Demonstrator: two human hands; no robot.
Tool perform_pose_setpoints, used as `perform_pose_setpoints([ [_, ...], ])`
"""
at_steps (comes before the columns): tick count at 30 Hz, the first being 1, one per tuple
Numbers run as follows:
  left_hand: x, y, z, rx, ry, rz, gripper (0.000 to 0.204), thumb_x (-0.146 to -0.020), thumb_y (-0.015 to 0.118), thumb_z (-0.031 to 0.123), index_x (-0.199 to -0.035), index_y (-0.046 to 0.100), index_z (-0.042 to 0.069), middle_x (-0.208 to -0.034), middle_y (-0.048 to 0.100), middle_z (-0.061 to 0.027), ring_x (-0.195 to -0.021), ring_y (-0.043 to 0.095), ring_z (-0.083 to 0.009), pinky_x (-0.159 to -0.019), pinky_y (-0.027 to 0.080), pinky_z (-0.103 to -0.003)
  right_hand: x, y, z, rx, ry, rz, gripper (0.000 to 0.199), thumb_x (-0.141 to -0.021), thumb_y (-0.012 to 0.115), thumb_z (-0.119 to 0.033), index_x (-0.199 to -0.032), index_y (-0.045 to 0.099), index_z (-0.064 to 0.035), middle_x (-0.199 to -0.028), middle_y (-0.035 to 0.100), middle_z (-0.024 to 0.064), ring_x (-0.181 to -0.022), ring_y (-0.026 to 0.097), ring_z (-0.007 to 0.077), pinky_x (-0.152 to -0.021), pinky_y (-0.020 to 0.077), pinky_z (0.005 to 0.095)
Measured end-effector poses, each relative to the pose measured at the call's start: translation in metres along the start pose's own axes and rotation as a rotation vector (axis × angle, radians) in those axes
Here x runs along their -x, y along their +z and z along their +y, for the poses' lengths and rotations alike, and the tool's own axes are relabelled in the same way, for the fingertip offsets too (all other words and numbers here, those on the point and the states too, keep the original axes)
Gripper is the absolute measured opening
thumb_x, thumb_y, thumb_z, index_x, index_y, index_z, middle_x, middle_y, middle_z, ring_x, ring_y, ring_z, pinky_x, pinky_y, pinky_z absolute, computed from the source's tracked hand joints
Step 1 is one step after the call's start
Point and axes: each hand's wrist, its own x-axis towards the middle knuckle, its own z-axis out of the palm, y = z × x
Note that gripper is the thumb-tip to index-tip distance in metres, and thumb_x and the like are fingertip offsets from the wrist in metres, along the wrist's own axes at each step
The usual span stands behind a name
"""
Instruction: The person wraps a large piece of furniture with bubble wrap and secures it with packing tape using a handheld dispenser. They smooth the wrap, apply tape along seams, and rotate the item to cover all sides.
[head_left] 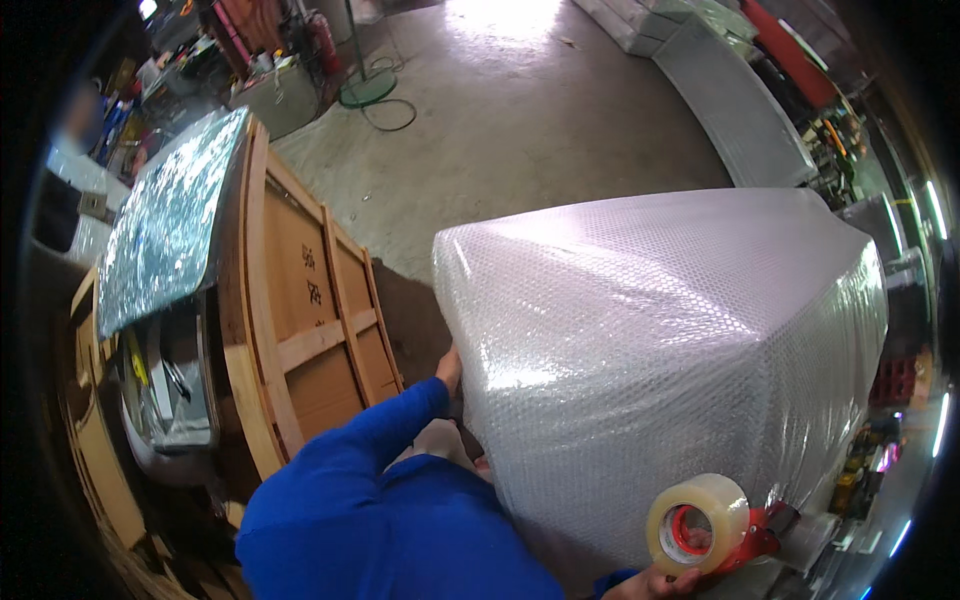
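Observation:
A large boxy object wrapped in bubble wrap point(610, 340) stands right in front of me, its film shiny and creased. At its left side, low down, is my left hand point(449, 371), touching the wrapped edge; its fingers are mostly hidden there. My right hand point(655, 584) is at the lower edge of the view, closed on a red tape dispenser point(750, 540). The dispenser carries a thick roll of clear tape point(722, 497) and is held close to the near right part of the wrap. Part of the right hand's grip is hidden behind the roll.
To my left stands a wooden crate point(300, 290) with brown panels. A shiny film-covered panel point(180, 215) and a grey bin point(180, 430) with tools are beside it. Farther off are a round green stand base point(368, 88), a hose and wrapped flat panels point(735, 95).

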Motion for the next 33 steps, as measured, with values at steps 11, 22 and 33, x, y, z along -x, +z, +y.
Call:
perform_pose_setpoints([
  [11, 0.005, -0.092, 0.140, -0.430, 0.855, 0.492, 0.027, -0.092, 0.072, 0.020, -0.110, 0.064, 0.001, -0.088, 0.066, -0.0072, -0.079, 0.062, -0.0169, -0.081, 0.052, -0.030, 0.003, 0.048, -0.009, -0.093, -0.040, 0.002, 0.041, -0.092, 0.066, -0.005, -0.129, 0.057, 0.0088, -0.127, 0.063, 0.0249, -0.110, 0.066, 0.0369, -0.098, 0.0534, 0.0460],
  [22, -0.005, 0.001, 0.286, -1.360, -0.026, -1.071, 0.035, -0.099, 0.069, 0.026, -0.126, 0.070, 0.003, -0.116, 0.074, -0.0111, -0.106, 0.069, -0.0201, -0.098, 0.055, -0.038, 0.021, 0.107, -0.104, 0.177, -0.446, -0.120, 0.037, -0.092, 0.064, -0.003, -0.126, 0.059, 0.0090, -0.122, 0.065, 0.0254, -0.107, 0.067, 0.0371, -0.096, 0.0546, 0.0467],
  [33, -0.015, 0.040, 0.276, -1.737, 0.230, -1.771, 0.062, -0.107, 0.042, 0.053, -0.145, 0.051, 0.004, -0.145, 0.054, -0.0226, -0.136, 0.049, -0.0399, -0.119, 0.034, -0.044, 0.093, 0.134, -0.170, -0.839, 0.658, -0.103, 0.064, -0.093, 0.066, -0.033, -0.143, 0.044, 0.0001, -0.131, 0.060, 0.0146, -0.127, 0.056, 0.0288, -0.115, 0.0400, 0.0494],
])
